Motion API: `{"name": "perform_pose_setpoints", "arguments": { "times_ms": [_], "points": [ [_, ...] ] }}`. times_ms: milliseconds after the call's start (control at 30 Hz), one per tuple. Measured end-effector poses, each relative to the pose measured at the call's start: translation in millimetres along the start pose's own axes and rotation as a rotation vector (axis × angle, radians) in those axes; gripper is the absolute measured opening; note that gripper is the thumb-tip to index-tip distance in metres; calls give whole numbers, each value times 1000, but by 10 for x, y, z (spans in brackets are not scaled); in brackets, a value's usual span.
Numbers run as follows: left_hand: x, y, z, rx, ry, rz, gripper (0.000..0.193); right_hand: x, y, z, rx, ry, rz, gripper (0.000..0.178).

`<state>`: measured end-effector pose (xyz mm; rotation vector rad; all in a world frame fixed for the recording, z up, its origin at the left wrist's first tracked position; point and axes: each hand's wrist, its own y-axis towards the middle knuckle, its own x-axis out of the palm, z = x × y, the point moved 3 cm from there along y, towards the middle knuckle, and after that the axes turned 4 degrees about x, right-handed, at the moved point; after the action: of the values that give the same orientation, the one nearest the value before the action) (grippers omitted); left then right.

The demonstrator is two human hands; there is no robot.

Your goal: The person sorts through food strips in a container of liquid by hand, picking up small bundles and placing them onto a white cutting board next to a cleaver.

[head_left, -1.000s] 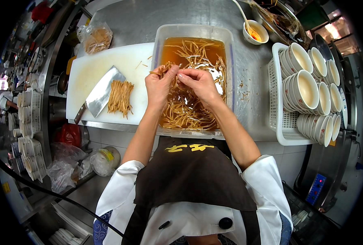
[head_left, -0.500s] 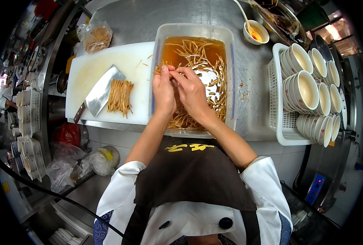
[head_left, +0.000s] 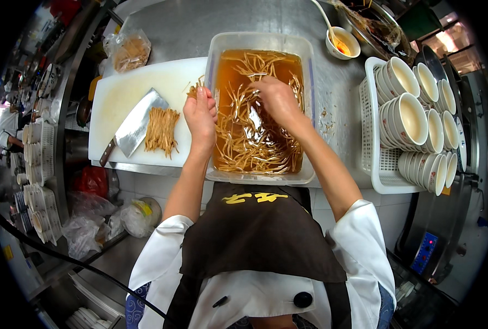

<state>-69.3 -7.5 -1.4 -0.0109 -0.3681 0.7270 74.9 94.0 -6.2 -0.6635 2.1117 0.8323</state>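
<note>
A clear plastic tub (head_left: 308,109) holds amber liquid with many thin brown strips (head_left: 260,156), like soaked dried lily buds. Over the cutting board's right edge, beside the tub, my left hand (head_left: 201,120) is closed around a small bunch of brown strips (head_left: 193,92) whose ends stick out above the fingers. My right hand (head_left: 279,101) hangs over the middle of the tub, back up, with its fingers bent together toward the strips; what is in them is hidden. On the white cutting board (head_left: 118,88), a neat pile of strips (head_left: 162,130) lies beside a cleaver (head_left: 141,123).
A plastic bag of brown strips (head_left: 131,52) sits at the board's far left. To the right, a white basket (head_left: 371,126) holds stacked bowls (head_left: 411,120). Beyond it are a small bowl with a spoon (head_left: 342,44) and a large metal basin (head_left: 384,33). Bags hang below the counter's left.
My hands have come apart. The left moved left with its bunch, from over the tub to the board's edge; the right moved right, over the middle of the liquid.
</note>
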Motion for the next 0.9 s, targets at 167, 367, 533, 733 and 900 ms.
{"name": "perform_pose_setpoints", "arguments": {
  "times_ms": [167, 367, 533, 733, 900],
  "points": [
    [-34, 6, -146, 71, 112, 20, 27, 524, 151, -121, 66, -73, -54, 26],
    [-61, 32, -186, 179, 209, 30, 27, 908, 121, 26, 410, -129, -330, 29],
    [11, 13, -189, 117, 139, -15, 21, 665, 119, 103, 529, 734, -117, 19],
    [219, -70, -89, -6, 93, -117, 11, 222, 11, -74, 508, 921, -81, 21],
    [275, -90, -46, 18, 33, -48, 15, 66, -65, -174, 477, 817, 42, 19]
  ]
}}
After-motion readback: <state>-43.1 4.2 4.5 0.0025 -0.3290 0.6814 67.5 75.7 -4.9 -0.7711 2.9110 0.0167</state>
